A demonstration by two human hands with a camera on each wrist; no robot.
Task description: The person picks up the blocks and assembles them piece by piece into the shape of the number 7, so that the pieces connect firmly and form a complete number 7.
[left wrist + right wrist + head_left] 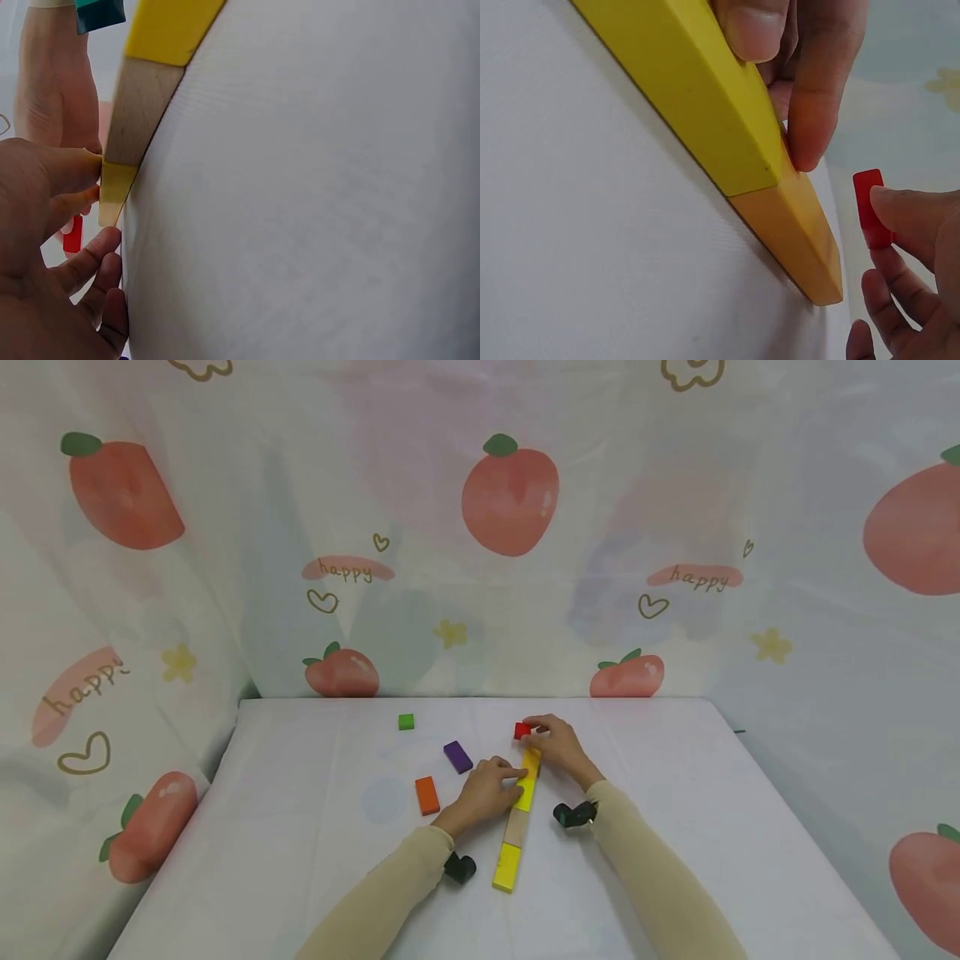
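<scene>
A straight row of blocks lies on the table: a yellow block (507, 867) nearest me, a plain wooden block (516, 827), another yellow block (697, 97), and an orange-yellow block (787, 232) at the far end. My left hand (486, 792) is beside the row, its thumb and forefinger reaching out to touch the far yellow blocks, the other fingers loosely bent. My right hand (558, 747) pinches a small red block (872, 208) between thumb and fingers, just beyond the row's far end.
Left of the row lie an orange block (427, 796), a purple block (457, 757) and, farther back, a small green block (406, 722). Dark wrist cameras are strapped under both sleeves. A printed curtain (420, 610) hangs behind the white-covered table (300, 818).
</scene>
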